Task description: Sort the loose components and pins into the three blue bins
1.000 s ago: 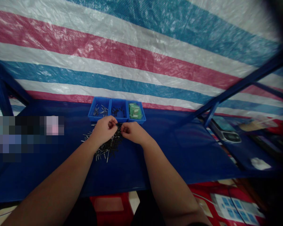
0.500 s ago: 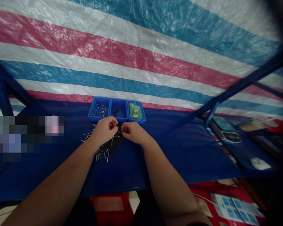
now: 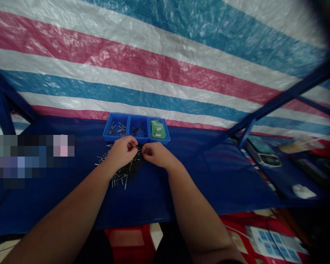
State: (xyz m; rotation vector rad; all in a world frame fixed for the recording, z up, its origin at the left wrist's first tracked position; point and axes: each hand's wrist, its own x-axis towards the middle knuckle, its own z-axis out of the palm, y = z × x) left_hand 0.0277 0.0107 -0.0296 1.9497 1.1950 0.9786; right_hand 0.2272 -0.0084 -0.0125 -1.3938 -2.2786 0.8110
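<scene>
Head view: left hand (image 3: 123, 151), right hand (image 3: 157, 154) over rods (image 3: 126, 171); printed sheet (image 3: 264, 240) illegible.

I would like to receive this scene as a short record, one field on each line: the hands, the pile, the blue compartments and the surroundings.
Left hand: fingers curled, at the pile's far side; grip unclear
Right hand: fingers bent, facing the left hand; grip unclear
Pile: thin silver and dark pieces, loose on the blue table
Left compartment: silver pieces
Middle compartment: dark pieces
Right compartment: green packet-like material
Background: striped sheet behind the table
</scene>
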